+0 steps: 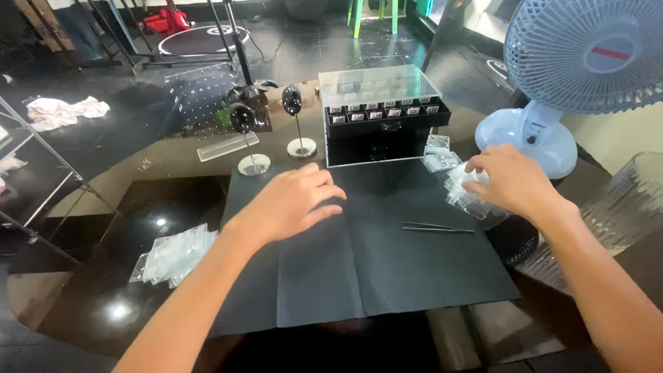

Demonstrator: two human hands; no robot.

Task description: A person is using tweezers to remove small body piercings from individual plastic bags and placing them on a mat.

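Head view, right hand (512,181) on clear packets (464,196), tweezers (438,227) nearby

Dim overhead light, glare spots on the glossy tabletop (131,304), wide-angle edge warping.

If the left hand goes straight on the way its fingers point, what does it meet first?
Probably the black box behind the mat. The left hand points up and right across bare mat toward it; depth is unclear.

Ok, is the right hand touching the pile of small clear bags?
Touching: the head view shows the right hand with fingers resting on the clear bags, no gap.
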